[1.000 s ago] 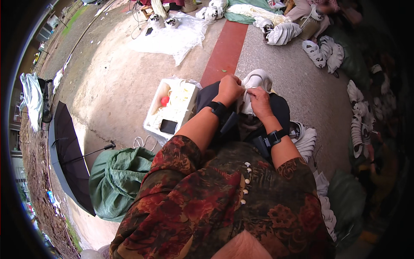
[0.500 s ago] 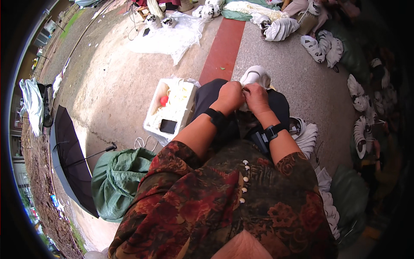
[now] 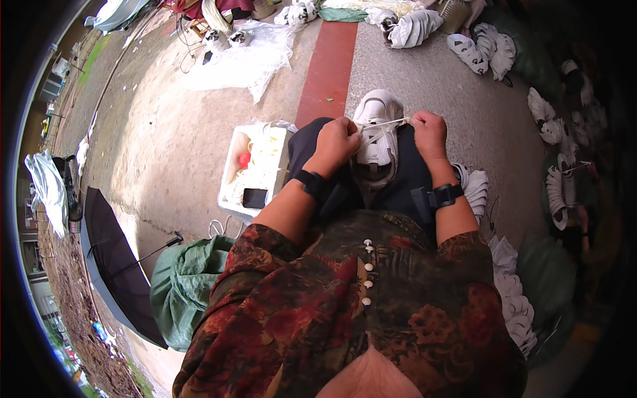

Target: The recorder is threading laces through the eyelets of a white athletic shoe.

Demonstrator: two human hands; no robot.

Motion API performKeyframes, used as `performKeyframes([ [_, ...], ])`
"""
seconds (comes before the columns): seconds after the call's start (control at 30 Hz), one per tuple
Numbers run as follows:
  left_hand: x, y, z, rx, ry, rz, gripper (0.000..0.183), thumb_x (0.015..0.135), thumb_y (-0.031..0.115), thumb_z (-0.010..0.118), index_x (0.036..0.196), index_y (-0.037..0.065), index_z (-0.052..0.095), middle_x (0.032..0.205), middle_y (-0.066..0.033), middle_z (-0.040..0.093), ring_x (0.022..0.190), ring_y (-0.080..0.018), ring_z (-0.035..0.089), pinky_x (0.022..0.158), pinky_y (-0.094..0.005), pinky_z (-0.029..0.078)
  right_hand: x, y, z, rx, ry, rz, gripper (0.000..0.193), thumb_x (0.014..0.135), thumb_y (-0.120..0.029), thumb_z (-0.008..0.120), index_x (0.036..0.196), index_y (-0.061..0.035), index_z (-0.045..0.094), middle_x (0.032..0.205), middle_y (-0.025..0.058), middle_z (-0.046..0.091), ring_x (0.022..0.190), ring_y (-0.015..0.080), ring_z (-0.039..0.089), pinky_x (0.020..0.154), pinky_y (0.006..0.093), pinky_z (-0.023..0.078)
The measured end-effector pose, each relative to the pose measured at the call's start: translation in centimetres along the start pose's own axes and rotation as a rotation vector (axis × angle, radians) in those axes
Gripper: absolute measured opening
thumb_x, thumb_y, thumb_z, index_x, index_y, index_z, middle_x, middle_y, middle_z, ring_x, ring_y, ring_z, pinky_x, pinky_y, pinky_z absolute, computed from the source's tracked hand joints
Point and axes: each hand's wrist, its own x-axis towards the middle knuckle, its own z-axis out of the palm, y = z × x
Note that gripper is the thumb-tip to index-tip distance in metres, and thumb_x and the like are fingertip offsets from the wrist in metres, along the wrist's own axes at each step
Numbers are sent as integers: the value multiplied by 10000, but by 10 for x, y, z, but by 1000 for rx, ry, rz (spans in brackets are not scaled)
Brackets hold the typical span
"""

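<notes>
A white and grey sneaker rests between my knees, its toe pointing away from me and its opening toward me. Across its front runs a pale shoelace, pulled taut sideways. My left hand is closed on the lace at the shoe's left side. To the right of the shoe, my right hand pinches the other end of the lace, clear of the upper. Both wrists carry black bands.
A white foam box with pale laces, a red ball and a black phone stands at my left. Beyond it lie a green sack and an open black umbrella. Stacked white shoes sit at my right.
My hands were together over the shoe; now they are apart, the right one moved out to the right, with the lace stretched between them. The sneaker shows more fully.
</notes>
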Motion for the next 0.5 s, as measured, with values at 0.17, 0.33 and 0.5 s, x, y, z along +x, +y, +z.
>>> performKeyframes([
  [0.17, -6, 19, 8, 322, 115, 431, 117, 685, 147, 660, 689, 36, 624, 694, -85, 598, 738, -261, 584, 664, -353, 470, -4, -36, 10, 1316, -204, 445, 110, 850, -73, 535, 743, -47, 530, 696, 52, 556, 598, 109, 508, 514, 257, 390],
  [0.33, 8, 11, 4, 633, -67, 561, 51, 685, 118, 560, 680, 86, 600, 748, -89, 566, 751, -267, 534, 689, -377, 443, -3, -23, 18, 1446, -51, 486, 125, 805, -15, 509, 699, -69, 470, 631, 37, 486, 521, 128, 452, 483, 254, 368],
  [0.5, -25, -80, -138, 919, 39, 230, 63, 657, 60, 567, 720, 52, 564, 773, -141, 556, 786, -326, 535, 671, -415, 443, -50, 149, -106, 1208, 388, 522, 207, 719, 20, 493, 612, -130, 397, 567, -24, 347, 480, 90, 352, 409, 220, 260],
])
